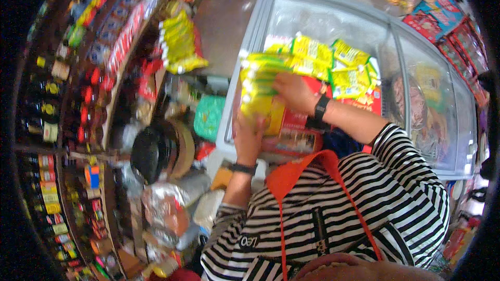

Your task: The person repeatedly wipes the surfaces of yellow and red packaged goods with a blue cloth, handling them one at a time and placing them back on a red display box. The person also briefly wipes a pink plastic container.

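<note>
A bundle of yellow and green packets (259,76), blurred, is gripped between my two hands above the glass lid of a chest freezer (320,15). My left hand (249,132) holds its near end. Against the bundle's right side presses my right hand (295,89), its fingertips partly hidden. Just beyond it, loose yellow packets (312,52) lie on the lid, with more yellow packets (351,82) to the right. Under them shows a red printed box or sheet (299,119), partly covered by my right forearm.
A similar row of yellow packets (179,43) rests on a brown surface (220,31) left of the freezer. Nearby are a green plastic container (209,117) and a dark round pot (152,154). Stocked shelves (111,86) line the left; snack packets (433,11) stand far right.
</note>
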`<action>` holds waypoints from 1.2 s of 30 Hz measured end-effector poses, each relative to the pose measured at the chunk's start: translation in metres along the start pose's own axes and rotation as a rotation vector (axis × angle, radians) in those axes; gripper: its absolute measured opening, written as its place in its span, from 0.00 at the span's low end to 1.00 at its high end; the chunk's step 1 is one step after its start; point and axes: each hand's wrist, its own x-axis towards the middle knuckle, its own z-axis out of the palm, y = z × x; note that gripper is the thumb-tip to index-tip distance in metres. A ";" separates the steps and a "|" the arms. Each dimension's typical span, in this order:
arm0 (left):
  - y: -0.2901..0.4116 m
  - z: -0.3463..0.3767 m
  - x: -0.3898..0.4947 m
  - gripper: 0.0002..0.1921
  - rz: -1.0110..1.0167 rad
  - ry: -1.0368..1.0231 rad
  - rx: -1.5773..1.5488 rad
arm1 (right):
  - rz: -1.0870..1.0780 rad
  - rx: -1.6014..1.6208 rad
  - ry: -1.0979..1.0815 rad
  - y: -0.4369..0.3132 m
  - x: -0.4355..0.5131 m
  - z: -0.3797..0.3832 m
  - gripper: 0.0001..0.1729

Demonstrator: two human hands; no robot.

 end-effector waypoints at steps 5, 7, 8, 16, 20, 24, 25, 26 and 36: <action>0.007 -0.001 0.002 0.49 -0.040 -0.009 0.098 | 0.014 0.014 0.226 -0.004 -0.034 -0.023 0.19; 0.009 -0.004 0.000 0.50 -0.081 -0.079 0.078 | 0.078 0.023 0.187 -0.003 -0.063 -0.035 0.16; 0.009 -0.006 -0.002 0.50 -0.017 -0.080 0.112 | 0.106 0.029 0.182 0.002 -0.078 -0.042 0.15; 0.001 0.006 0.003 0.47 0.204 -0.022 0.188 | 0.472 0.039 -0.156 0.015 -0.290 -0.011 0.29; 0.002 0.010 -0.011 0.36 -0.016 -0.099 0.283 | 0.478 0.014 -0.184 0.000 -0.324 0.026 0.28; 0.016 0.019 -0.006 0.40 -0.104 -0.117 0.251 | 0.480 0.087 -0.158 0.013 -0.312 0.022 0.28; 0.018 0.018 -0.004 0.42 -0.084 -0.114 0.194 | 0.473 0.105 -0.154 0.017 -0.309 0.020 0.29; 0.020 0.019 -0.001 0.41 -0.120 -0.126 0.268 | 0.474 0.123 -0.204 0.021 -0.307 0.019 0.29; 0.003 0.030 0.002 0.55 -0.190 -0.261 0.339 | 0.437 0.184 -0.167 0.029 -0.323 0.032 0.27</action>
